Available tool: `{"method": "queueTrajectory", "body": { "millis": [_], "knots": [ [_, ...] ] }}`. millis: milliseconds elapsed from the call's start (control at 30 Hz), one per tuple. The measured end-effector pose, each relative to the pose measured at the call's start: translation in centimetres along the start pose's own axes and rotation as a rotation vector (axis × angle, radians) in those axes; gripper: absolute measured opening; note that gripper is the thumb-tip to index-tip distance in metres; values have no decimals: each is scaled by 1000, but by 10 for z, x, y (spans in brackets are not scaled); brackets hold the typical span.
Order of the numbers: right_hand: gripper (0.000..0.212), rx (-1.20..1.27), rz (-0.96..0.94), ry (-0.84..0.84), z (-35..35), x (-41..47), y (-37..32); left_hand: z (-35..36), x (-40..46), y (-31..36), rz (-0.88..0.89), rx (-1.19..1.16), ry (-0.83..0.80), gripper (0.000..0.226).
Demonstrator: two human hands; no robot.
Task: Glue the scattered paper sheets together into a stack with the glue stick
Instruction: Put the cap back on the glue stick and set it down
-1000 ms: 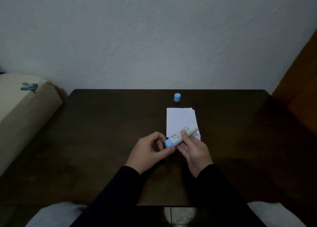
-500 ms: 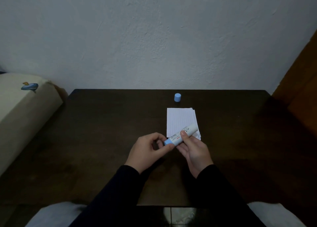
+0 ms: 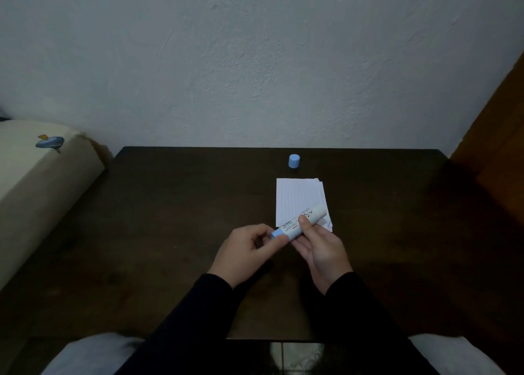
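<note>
A white cylindrical glue stick with a light blue twist base (image 3: 300,223) sits just right of the frame's centre, tilted with its blue end lower left and its open end upper right over the paper. Its small light blue plastic cap (image 3: 294,161) stands upright higher up. Between them lies a roughly squared stack of white lined paper sheets (image 3: 297,198), edges slightly offset.

A dark wooden table (image 3: 175,232) carries lined paper sheets (image 3: 297,198) and a blue cap (image 3: 294,161).
</note>
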State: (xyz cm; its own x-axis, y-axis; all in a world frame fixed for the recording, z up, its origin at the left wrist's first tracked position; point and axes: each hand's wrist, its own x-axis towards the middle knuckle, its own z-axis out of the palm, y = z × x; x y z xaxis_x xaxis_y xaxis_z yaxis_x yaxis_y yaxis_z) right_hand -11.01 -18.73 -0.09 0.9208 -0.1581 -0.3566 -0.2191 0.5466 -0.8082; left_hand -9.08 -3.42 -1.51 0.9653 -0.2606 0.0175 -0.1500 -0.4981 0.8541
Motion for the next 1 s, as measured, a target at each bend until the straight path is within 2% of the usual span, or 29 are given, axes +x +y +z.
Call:
{"method": "queueTrajectory", "body": {
  "millis": [133,267,400,567,733,833,1000],
  "knots": [
    [7,-12,-12,-24,1,-2,-1,3,-1,-1,-24,-17,-26,43],
    [21,4,3,12,0,0,0,1,-1,-4,4,24,-20,30],
    [24,-3,6,6,-1,1,0,2,0,-2,11,34,-20,28],
    [24,-31,-5,-11,0,1,2,2,-1,0,-37,-9,-23,53],
    [23,-14,8,21,-2,2,2,-1,-2,0,-34,-10,-25,34],
    [13,-18,18,23,-3,3,2,-1,-1,1,-22,0,-27,22],
    [14,-66,2,-1,-3,2,5,-1,-1,7,-104,-15,-65,42]
  ]
}}
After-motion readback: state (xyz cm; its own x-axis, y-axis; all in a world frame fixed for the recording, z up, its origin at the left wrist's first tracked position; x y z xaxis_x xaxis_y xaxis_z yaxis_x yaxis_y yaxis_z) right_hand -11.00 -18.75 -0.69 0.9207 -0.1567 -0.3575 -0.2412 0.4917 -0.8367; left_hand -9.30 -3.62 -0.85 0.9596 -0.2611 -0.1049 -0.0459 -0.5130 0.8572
